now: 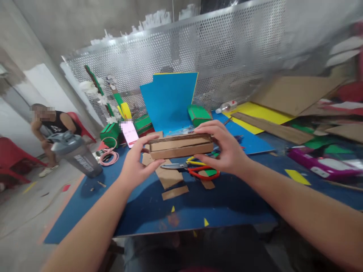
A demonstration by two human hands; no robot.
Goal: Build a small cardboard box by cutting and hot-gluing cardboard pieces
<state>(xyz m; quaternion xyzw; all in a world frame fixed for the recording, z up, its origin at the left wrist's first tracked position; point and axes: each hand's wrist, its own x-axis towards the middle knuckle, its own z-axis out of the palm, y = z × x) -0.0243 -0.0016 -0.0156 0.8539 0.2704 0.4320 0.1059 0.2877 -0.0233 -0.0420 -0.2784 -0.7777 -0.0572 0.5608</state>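
A small brown cardboard box (181,146), long and flat, is held up above the blue table (141,215). My left hand (138,160) grips its left end, thumb below and fingers at the top. At the right end, my right hand (224,147) holds it the same way. Beneath the box lie scissors with red handles (202,173), their blades pointing left. A second, yellow handle (195,162) shows just behind them, partly hidden. Cut cardboard pieces (170,178) lie under and in front of the box, with a narrow cardboard strip (175,192) nearest me.
A grey shaker bottle (82,156) stands at the left, near a phone (129,133) and a pink coil (109,156). Blue board (172,98) leans on a perforated metal panel (227,49). A purple device (323,164) lies right. A person (59,122) sits beyond the table.
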